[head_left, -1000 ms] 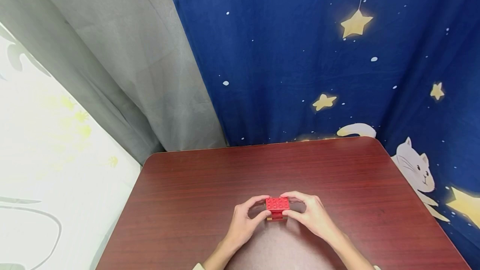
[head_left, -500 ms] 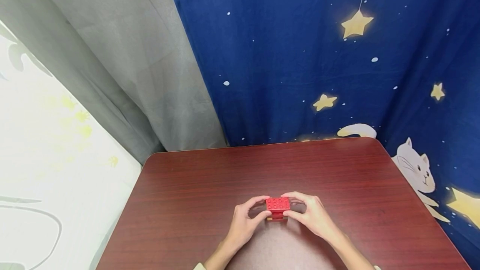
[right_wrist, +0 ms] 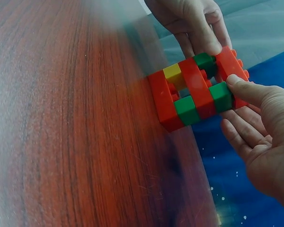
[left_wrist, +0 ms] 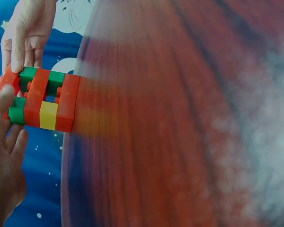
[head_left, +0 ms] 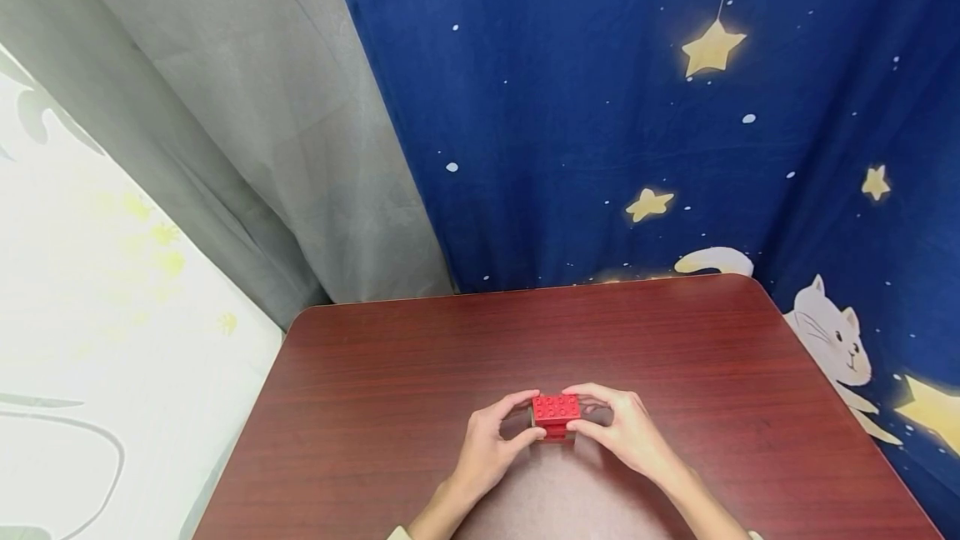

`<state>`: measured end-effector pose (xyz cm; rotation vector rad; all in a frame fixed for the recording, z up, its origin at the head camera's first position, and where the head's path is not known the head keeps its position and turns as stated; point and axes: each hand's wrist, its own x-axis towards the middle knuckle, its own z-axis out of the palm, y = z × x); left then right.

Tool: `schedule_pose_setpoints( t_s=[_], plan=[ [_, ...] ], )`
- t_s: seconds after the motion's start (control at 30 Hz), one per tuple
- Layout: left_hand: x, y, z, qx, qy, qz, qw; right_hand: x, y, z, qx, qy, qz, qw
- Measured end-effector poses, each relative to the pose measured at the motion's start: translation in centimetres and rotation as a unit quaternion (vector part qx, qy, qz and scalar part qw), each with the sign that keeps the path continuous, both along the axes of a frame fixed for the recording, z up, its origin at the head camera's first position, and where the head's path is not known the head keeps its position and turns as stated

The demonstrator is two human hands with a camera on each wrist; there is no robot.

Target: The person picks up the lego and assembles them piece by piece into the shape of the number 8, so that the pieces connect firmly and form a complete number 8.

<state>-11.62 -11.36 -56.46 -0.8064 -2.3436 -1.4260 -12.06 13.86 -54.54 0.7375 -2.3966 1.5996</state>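
Observation:
A small tower of toy building bricks stands on the table, with a red studded brick [head_left: 556, 407] on top. Below it, in the right wrist view, green bricks [right_wrist: 221, 96] separate it from a long red middle brick [right_wrist: 197, 87]. Lower down, a yellow brick [left_wrist: 48, 115] and another green one sit above the long red bottom brick [left_wrist: 68, 103]. My left hand [head_left: 480, 450] pinches the top brick's left end, thumb in front and fingers behind. At the right end, my right hand [head_left: 632, 433] pinches it the same way. Gaps show between the small bricks.
The dark red wood-grain table [head_left: 390, 373] has rounded far corners. Behind it hangs a blue star-patterned curtain [head_left: 540, 123], beside a grey curtain [head_left: 225, 123]. Pale patterned cloth [head_left: 97, 290] hangs along the left.
My left thumb has slid slightly right and down along the tower's front, now covering the yellow brick low on the left. The right hand stays almost still.

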Motion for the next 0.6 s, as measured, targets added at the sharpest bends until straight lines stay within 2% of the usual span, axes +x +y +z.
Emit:
schedule_pose_setpoints(
  t_s=[0.2, 0.6],
  plan=[
    [0.0, -0.03, 0.0, -0.013, 0.008, 0.003, 0.9999, 0.08, -0.01, 0.06, -0.005, -0.001, -0.001, 1.0],
    [0.12, 0.12, -0.15, 0.04, -0.032, -0.019, 0.9985, 0.13, -0.09, 0.12, 0.01, 0.002, -0.009, 0.9999]
  ],
)
